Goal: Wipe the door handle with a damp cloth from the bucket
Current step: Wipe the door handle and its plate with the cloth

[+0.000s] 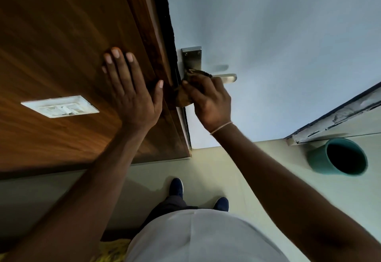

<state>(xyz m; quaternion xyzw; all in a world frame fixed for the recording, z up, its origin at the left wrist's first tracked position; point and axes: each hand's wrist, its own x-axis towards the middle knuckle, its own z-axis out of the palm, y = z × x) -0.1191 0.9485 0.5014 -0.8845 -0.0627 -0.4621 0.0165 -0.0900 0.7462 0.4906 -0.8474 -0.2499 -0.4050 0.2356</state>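
Door handle (225,77): on pale door, near edge | right hand (210,101): clenched around brown cloth (183,96), pressed at lever base | left hand (132,88): flat, fingers spread, on wood panel (61,55) | bucket (338,156): floor, well apart | progress: wiping underway; lever tip apparently left.

My left hand (132,94) lies flat on the brown wood (61,45), so it blocks the way along the door edge (165,55). My right hand (210,101) and the cloth (184,96) cover the near part of the handle (226,77). Only the far tip of the handle and the top of its plate (191,57) are bare. The pale door (268,34) above and to the right of the handle is wide open room. The switch (59,107) sticks out to the left. The bucket (338,156) stands on the floor (237,169), well apart from my feet.
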